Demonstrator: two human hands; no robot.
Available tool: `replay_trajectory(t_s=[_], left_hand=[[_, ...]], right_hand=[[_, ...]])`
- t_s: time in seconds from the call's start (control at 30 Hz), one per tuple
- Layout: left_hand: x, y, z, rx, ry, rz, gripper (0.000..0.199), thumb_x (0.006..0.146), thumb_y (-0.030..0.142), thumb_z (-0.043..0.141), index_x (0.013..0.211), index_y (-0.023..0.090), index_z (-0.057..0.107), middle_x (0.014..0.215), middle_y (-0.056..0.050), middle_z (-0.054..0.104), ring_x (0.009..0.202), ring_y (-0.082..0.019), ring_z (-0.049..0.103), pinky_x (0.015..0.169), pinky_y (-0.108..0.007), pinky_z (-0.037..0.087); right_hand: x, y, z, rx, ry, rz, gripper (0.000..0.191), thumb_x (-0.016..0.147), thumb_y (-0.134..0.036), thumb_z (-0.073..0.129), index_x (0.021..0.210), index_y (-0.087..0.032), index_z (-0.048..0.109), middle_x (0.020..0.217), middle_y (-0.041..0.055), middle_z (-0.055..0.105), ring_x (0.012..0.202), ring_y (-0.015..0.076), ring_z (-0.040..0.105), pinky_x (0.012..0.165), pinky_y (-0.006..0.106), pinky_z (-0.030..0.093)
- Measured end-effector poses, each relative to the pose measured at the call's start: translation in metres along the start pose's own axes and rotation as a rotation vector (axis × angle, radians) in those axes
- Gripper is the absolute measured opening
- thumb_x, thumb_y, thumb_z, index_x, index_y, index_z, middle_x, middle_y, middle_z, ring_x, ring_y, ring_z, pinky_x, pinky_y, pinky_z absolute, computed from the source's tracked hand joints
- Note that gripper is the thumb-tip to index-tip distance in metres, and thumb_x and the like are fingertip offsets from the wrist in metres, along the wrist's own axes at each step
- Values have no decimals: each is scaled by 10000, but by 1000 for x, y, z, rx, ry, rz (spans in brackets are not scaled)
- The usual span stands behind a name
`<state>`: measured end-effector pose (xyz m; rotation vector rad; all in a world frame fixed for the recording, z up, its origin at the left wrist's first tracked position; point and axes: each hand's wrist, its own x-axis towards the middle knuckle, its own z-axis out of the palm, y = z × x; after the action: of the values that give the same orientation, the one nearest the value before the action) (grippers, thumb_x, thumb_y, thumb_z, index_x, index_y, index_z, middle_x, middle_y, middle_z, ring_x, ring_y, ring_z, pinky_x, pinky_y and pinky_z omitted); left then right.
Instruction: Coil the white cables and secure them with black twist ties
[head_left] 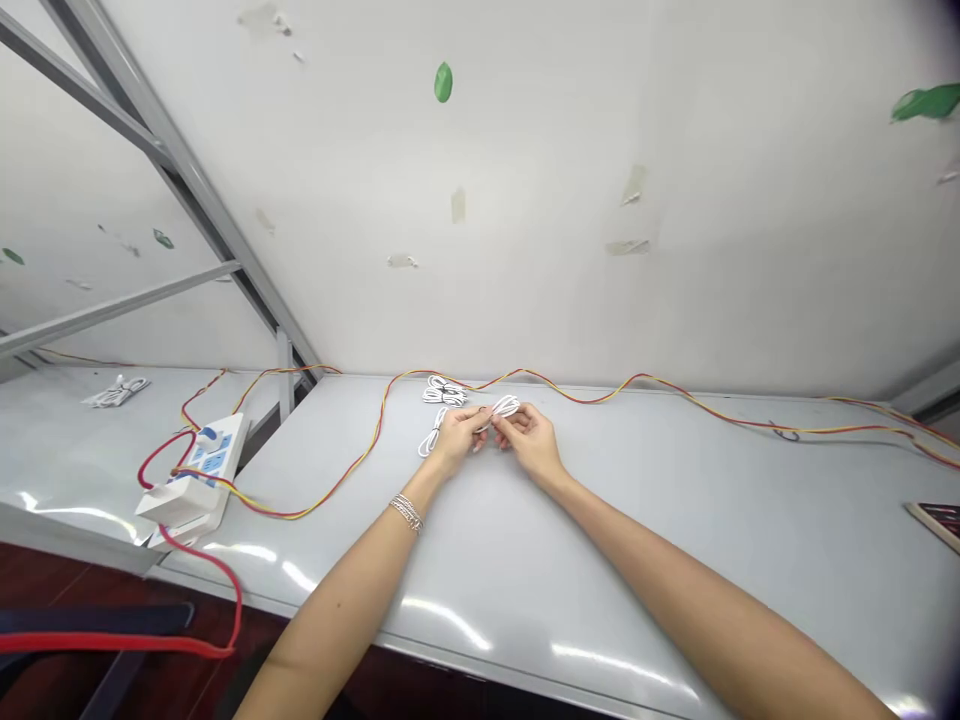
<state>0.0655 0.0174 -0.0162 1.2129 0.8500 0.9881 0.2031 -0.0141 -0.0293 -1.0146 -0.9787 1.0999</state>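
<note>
- The left hand (454,440) and the right hand (532,442) were close together near the middle of the frame, above the light grey table (645,560).
- Both grips were clamped, their fingertips pinching a small looped bundle of white cable (504,407) between them, so the bundle hung in the gap between the hands.
- A coiled white cable (444,391) lay on the table just beyond the left hand, and a narrow white cable loop (433,435) lay just beside that hand's outer edge.
- A silver chain bracelet (406,513) circled the left wrist.
- A twisted red-and-yellow wire (570,391) snaked along the table's far edge, passing behind the hands, and curved left to a white power strip (206,465) with blue panels near the table's left end.
- A red cable (202,560) dropped from the strip past the table edge toward the lower left of the frame.
- At the upper left, a grey metal frame (161,160) slanted across the view above a second table (60,440), which held a small white cable bundle (116,392).
- A dark object (937,522) was cut off at the right edge, too partial to identify.
</note>
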Motion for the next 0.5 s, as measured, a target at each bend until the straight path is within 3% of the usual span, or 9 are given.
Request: replay_trajectory(t_s=[0.2,0.33,0.43,0.5], left_hand=[[0,1,0,-65,22,-10,319,758,423,755,778,117,666,660,-4,547,552,-75,443,478,-221,282],[0,4,-4,-153,-17,-49,327,689,391,802,756,109,649,710,-20,553,582,-86,475,473,-221,318],[1,5,-8,-200,-66,-90,317,671,369,820,748,108,659,743,-34,576,603,-94,503,480,-222,348],[2,4,-11,-215,-84,-90,320,672,369,828,759,101,678,762,-48,601,622,-109,538,505,-235,390]], right_hand=[[-2,0,2,6,12,-77,473,622,-509,872,894,-216,620,793,25,721,715,192,681,716,354,572],[-2,3,2,-9,20,-91,456,625,-478,866,905,-206,630,886,65,746,842,229,713,825,388,572],[-2,8,0,-76,50,-117,438,658,-458,848,938,-204,626,915,74,741,861,230,709,836,389,562],[-1,10,-1,-162,105,-151,424,659,-470,843,894,-206,609,841,53,717,776,215,685,759,369,557]])
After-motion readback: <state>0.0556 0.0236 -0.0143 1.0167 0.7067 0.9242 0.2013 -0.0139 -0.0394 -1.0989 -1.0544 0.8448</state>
